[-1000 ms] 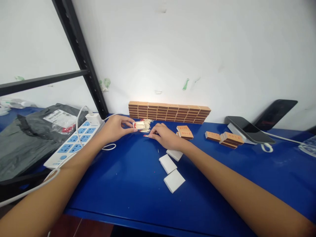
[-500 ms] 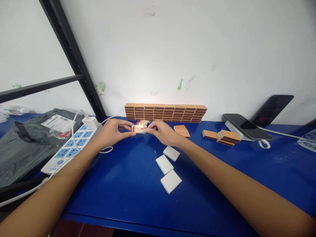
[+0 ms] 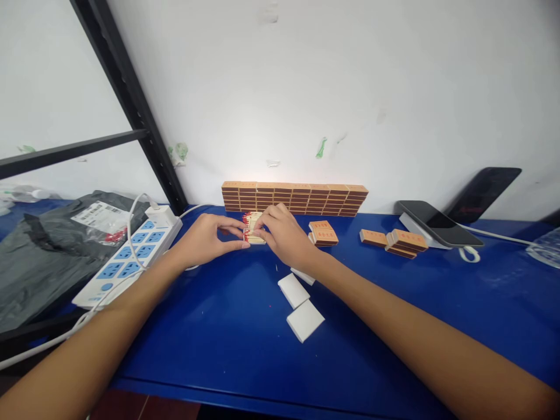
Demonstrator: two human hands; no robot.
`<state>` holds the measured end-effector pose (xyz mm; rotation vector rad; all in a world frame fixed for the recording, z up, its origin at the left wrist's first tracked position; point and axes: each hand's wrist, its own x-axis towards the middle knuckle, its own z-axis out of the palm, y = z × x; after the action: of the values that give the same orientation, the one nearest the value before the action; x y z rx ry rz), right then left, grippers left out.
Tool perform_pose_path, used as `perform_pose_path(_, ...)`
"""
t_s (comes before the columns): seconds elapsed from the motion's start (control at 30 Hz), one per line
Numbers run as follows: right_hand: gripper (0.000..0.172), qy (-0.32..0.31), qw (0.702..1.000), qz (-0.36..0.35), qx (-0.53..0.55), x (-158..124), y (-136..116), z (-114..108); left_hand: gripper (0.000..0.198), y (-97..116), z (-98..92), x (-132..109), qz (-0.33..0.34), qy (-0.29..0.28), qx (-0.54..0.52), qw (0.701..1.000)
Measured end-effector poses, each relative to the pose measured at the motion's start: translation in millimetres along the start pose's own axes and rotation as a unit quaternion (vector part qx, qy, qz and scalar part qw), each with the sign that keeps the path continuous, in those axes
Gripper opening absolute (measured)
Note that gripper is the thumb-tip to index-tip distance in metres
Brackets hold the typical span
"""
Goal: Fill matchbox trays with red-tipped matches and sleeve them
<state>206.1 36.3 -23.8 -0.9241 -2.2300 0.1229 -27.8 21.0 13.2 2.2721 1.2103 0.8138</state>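
Observation:
A small white matchbox tray point(image 3: 247, 244) filled with red-headed matches point(image 3: 256, 238) sits near the back of the blue table. My left hand point(image 3: 217, 236) grips the tray's left end between thumb and fingers. Over its right end, the fingers of my right hand point(image 3: 282, 238) are bent and pressed together at the matches; what exactly they pinch is partly hidden. Just behind the tray lies a loose pile of matches point(image 3: 251, 219). Closed orange matchboxes point(image 3: 324, 233) lie to the right of my right hand.
Stacked matchboxes point(image 3: 295, 198) form a row along the wall. White trays point(image 3: 305, 320) lie in front, more matchboxes point(image 3: 406, 240) to the right beside a phone on a stand point(image 3: 437, 223). A power strip point(image 3: 129, 259), grey plastic bag point(image 3: 44, 262) and black rack point(image 3: 131, 87) occupy the left.
The match-filled tray and my left hand have shifted right and slightly toward me. My right hand now reaches over the tray's right end and covers more of the matches.

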Motion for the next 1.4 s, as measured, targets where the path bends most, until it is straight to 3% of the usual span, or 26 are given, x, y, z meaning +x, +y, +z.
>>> perform_pose_path(0.53,0.006,0.013,1.000,-0.002,-0.012,-2.1,4.6,-6.1,0.039,-2.8,-3.7,2.7,-0.029,0.010,-0.004,1.000)
perform_pose_path(1.17,0.014,-0.120,0.990,0.009,0.069,-7.1,-0.5,-8.2,0.046,-11.4,-8.8,1.9,-0.050,-0.145,0.051,0.987)
perform_pose_path(1.4,0.006,-0.113,0.990,0.016,0.085,-7.7,-2.1,-7.7,0.044,-11.4,-6.2,0.9,-0.040,-0.154,0.042,0.986)
